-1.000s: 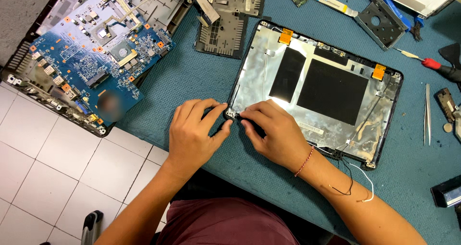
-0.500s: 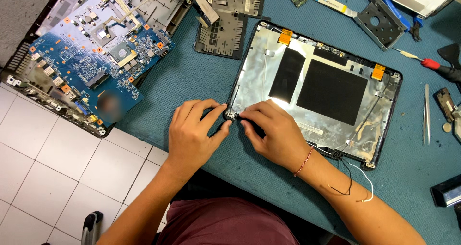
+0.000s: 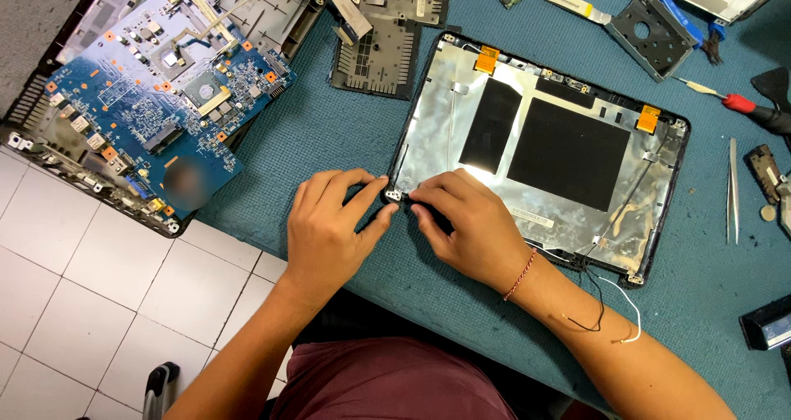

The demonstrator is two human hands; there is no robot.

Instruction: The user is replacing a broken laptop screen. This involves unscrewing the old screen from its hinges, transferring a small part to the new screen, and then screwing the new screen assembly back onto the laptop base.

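An opened laptop lid shell (image 3: 568,214), lined with silver foil and two black pads, lies on the teal mat (image 3: 329,132). Both my hands meet at its near left corner. My left hand (image 3: 329,226) pinches the corner bracket between thumb and fingers. My right hand (image 3: 470,222) rests on the lid's lower edge, fingertips pressing on the same corner. A red string bracelet circles my right wrist. Thin black and white wires (image 3: 606,309) trail from the lid's lower right over my right forearm.
A blue motherboard (image 3: 156,107) on a laptop base sits at far left. A black plastic cover (image 3: 387,33) lies at top centre, a metal drive bracket (image 3: 655,29) top right. A red-handled screwdriver (image 3: 741,103) and tweezers (image 3: 732,189) lie at right. White floor tiles show below the mat.
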